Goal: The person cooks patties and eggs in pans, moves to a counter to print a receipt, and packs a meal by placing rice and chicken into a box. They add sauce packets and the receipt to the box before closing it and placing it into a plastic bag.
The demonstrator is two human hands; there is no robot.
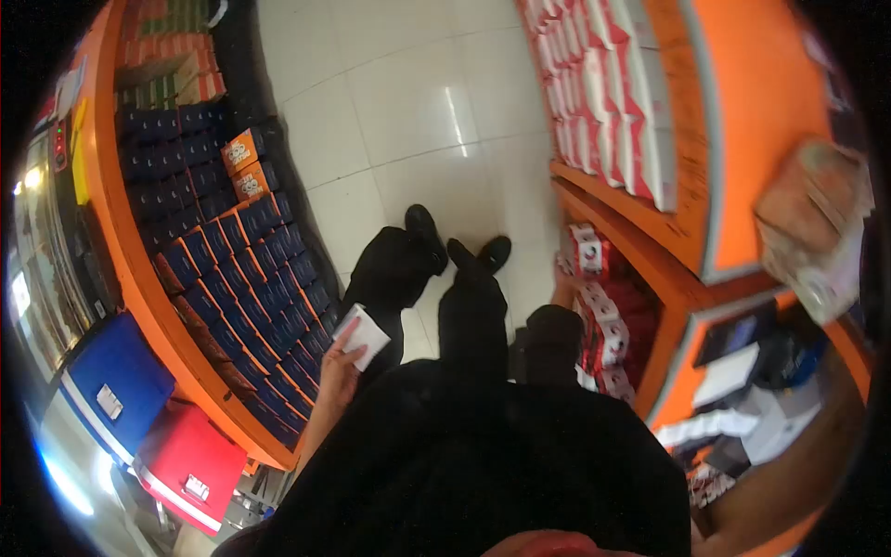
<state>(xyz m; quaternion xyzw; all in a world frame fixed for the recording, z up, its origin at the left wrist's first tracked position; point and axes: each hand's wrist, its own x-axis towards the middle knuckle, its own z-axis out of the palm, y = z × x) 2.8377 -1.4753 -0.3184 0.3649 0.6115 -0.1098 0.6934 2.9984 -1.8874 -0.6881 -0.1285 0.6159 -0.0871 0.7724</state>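
Note:
My left hand (341,373) grips a small white box (365,337) with a reddish mark near its upper edge. It is beside the left shelf's rows of dark blue boxes with orange edges (243,288). On the other side, my right hand (562,280) reaches down to the lower right shelf, at the near side of a red and white box (587,251). Its fingers are small and partly hidden there, so their grip does not show. More red and white boxes (608,334) are stacked along that shelf.
Orange shelf frames (162,306) flank a tiled floor (418,102). Red and white packs (613,102) fill the upper right shelf. A blue binder (116,376) and a red binder (190,459) are at the lower left. A crumpled brownish bag (812,218) sits far right.

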